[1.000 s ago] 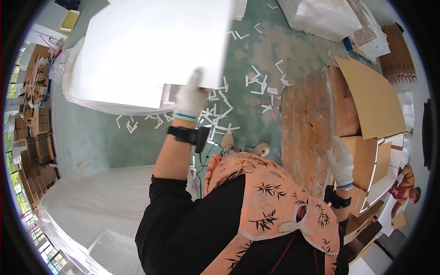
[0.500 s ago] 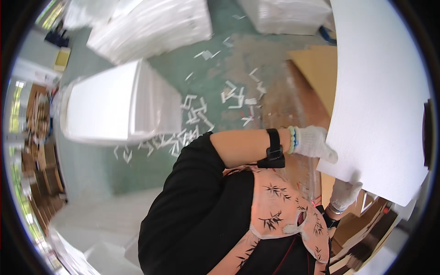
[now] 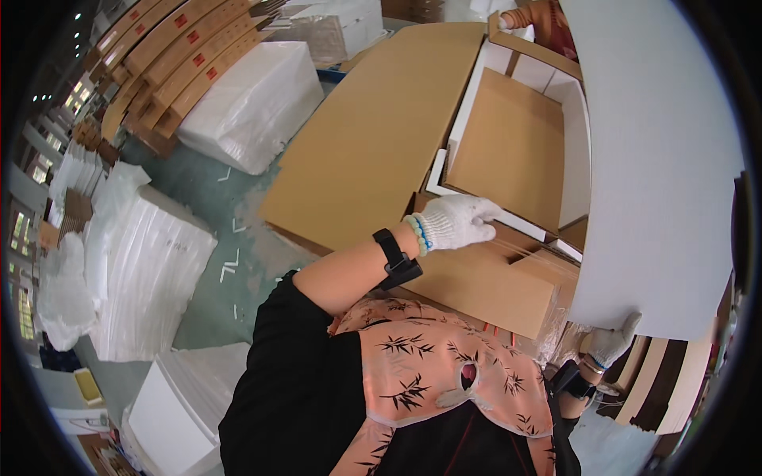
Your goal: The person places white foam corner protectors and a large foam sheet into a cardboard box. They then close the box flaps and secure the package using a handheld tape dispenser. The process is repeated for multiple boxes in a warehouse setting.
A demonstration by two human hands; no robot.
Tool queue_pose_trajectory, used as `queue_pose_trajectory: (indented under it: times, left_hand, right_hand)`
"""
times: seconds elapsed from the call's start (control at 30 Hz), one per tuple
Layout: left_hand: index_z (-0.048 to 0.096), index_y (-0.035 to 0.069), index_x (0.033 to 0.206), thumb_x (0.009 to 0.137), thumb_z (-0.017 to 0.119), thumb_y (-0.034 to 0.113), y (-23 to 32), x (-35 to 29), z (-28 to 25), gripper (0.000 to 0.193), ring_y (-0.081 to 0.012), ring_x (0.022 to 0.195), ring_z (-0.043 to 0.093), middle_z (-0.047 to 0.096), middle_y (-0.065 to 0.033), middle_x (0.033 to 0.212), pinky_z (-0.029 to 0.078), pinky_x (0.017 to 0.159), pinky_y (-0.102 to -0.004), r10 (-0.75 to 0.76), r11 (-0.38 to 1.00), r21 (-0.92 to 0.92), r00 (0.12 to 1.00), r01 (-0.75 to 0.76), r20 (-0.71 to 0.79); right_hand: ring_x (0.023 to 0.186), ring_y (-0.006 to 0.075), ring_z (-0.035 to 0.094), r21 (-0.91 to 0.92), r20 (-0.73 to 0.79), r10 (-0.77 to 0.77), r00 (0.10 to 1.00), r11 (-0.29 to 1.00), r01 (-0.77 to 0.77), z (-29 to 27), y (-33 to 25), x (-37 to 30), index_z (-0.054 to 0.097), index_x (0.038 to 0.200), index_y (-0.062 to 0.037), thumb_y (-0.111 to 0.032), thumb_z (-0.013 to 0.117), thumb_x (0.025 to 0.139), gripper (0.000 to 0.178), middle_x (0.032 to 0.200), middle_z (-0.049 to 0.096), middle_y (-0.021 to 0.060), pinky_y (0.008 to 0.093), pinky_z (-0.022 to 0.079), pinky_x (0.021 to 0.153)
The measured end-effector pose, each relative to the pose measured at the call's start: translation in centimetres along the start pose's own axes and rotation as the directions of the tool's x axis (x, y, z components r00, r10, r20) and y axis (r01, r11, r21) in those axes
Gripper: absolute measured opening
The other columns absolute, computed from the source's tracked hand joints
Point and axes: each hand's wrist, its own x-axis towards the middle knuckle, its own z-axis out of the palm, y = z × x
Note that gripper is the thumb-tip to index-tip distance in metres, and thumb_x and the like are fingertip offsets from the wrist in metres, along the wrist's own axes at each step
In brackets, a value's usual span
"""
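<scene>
A large white board (image 3: 667,174) stretches along the right side, bent by the lens. My right hand (image 3: 609,343), in a white knit glove, grips its near edge with the thumb on top. My left hand (image 3: 459,222), gloved alike, is off the board, fingers stretched to the right and thumb apart. It hovers over the near rim of an open cardboard box (image 3: 544,258), touching or just above it; I cannot tell which. White strips (image 3: 575,170) line the box's inside walls, and a brown cardboard sheet (image 3: 508,143) lies within.
A wide cardboard flap (image 3: 373,119) spreads left of the box. Another person's gloved hand (image 3: 516,22) is at the far box flap. Plastic-wrapped white stacks (image 3: 151,270) stand on the left floor among white scraps (image 3: 230,266). Stacked cartons (image 3: 175,55) rise at the far left.
The view has swung to the right, bringing the box and the other person into sight. My left hand has let go of the white board; my right hand still grips it.
</scene>
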Motion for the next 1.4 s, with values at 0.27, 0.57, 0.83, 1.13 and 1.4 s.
queue_pose_trajectory:
  times: [0.27, 0.57, 0.83, 1.13, 1.4]
  left_hand:
    - [0.068, 0.009, 0.106, 0.083, 0.062, 0.031, -3.2, 5.5, -1.3, 0.033, -0.0306, 0.091, 0.066, 0.068, -0.011, 0.103, 0.054, 0.082, -0.0427, 0.121, 0.801, 0.581, 0.99, -0.141, 0.074]
    - [0.067, 0.01, 0.095, 0.081, 0.06, 0.033, -4.3, 5.4, -0.9, 0.028, -0.0308, 0.085, 0.066, 0.068, -0.009, 0.091, 0.054, 0.075, -0.0451, 0.092, 0.815, 0.556, 0.984, -0.163, 0.153]
    - [0.067, 0.011, 0.102, 0.08, 0.061, 0.036, -3.8, 5.4, -1.9, 0.034, -0.03, 0.09, 0.066, 0.067, -0.0063, 0.097, 0.054, 0.077, -0.0438, 0.029, 0.862, 0.492, 0.982, -0.119, 0.186]
    - [0.067, 0.01, 0.106, 0.079, 0.062, 0.034, -3.7, 5.1, -1.9, 0.037, -0.0295, 0.092, 0.066, 0.067, -0.0071, 0.099, 0.054, 0.078, -0.0431, 0.052, 0.876, 0.465, 0.983, -0.128, 0.174]
    - [0.069, 0.009, 0.103, 0.079, 0.064, 0.035, -4.9, 4.7, -1.3, 0.036, -0.029, 0.087, 0.067, 0.068, -0.0098, 0.097, 0.054, 0.077, -0.0407, 0.174, 0.889, 0.413, 0.981, -0.196, 0.092]
  right_hand:
    - [0.099, 0.0225, 0.061, -0.776, 0.328, -0.588, 0.739, 0.279, 0.566, 1.2, -2.1, 0.0, 0.055, 0.125, 0.0075, -0.021, 0.05, 0.102, 0.037, 0.116, 0.063, 0.0147, 0.0308, 0.051, 0.085]
    - [0.089, 0.0189, 0.064, -0.648, 0.061, -0.459, 0.886, 0.657, 0.385, 7.7, 2.4, 2.4, 0.062, 0.116, 0.0067, -0.009, 0.065, 0.09, 0.03, 0.104, 0.067, 0.0094, 0.0313, 0.052, 0.079]
    - [0.086, 0.0142, 0.064, -0.937, 0.317, -0.407, 0.857, 0.007, 0.35, 14.1, 5.7, 4.1, 0.068, 0.105, 0.0025, -0.007, 0.068, 0.087, 0.02, 0.094, 0.07, 0.0067, 0.0296, 0.051, 0.079]
    - [0.101, 0.0379, 0.065, -0.589, 0.755, 0.05, 0.653, -0.385, 0.711, 16.0, 8.2, 5.7, 0.061, 0.123, -0.0045, 0.003, 0.062, 0.069, 0.055, 0.115, 0.066, 0.0188, 0.0405, 0.054, 0.085]
    - [0.095, 0.0346, 0.064, -0.352, 0.564, 0.568, 0.599, -0.491, 0.797, 16.5, 12.0, 9.3, 0.05, 0.132, -0.0071, -0.005, 0.067, 0.069, 0.065, 0.11, 0.063, 0.0155, 0.0428, 0.053, 0.081]
